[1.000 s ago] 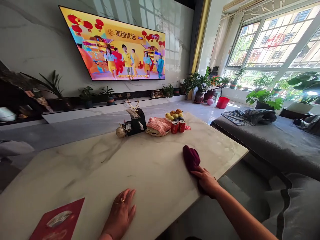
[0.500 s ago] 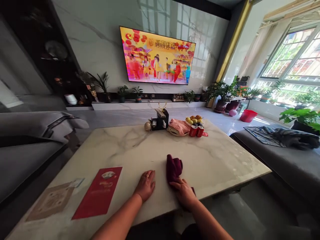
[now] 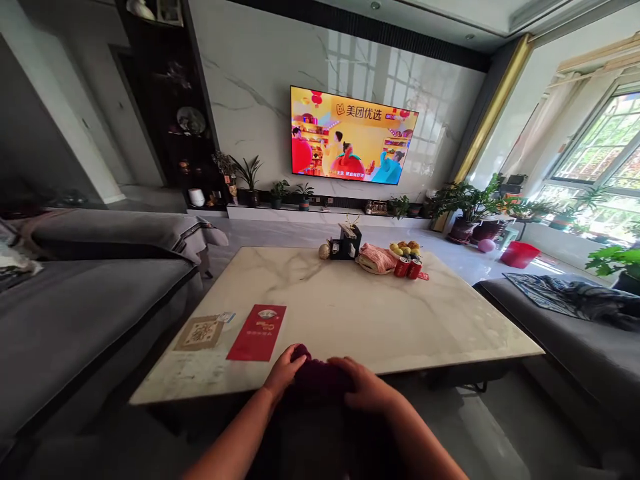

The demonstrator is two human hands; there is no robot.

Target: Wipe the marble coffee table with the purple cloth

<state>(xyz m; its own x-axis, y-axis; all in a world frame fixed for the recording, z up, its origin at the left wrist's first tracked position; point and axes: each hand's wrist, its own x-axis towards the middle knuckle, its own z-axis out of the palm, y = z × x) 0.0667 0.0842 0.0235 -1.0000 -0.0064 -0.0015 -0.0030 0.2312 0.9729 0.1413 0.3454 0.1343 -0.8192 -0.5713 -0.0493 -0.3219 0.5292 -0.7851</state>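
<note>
A dark maroon cloth (image 3: 314, 375) is bunched at the near edge of the white marble coffee table (image 3: 350, 313). My left hand (image 3: 283, 370) grips its left side and my right hand (image 3: 364, 385) covers its right side, both at the table's front rim. Most of the cloth is hidden between the two hands. A red envelope (image 3: 257, 323) lies flat just left of my left hand, beside a beige card (image 3: 199, 332).
At the table's far end stand a black holder (image 3: 346, 244), a pink cloth on a tray (image 3: 377, 257), a fruit bowl (image 3: 406, 249) and two red cans (image 3: 408, 268). Grey sofas flank the table left (image 3: 75, 313) and right (image 3: 575, 333). A wall TV (image 3: 353, 135) plays ahead.
The view pulled back and swung left. My right hand dragged the cloth from the right edge to the near edge, and my left hand lifted off the tabletop and took hold of it.
</note>
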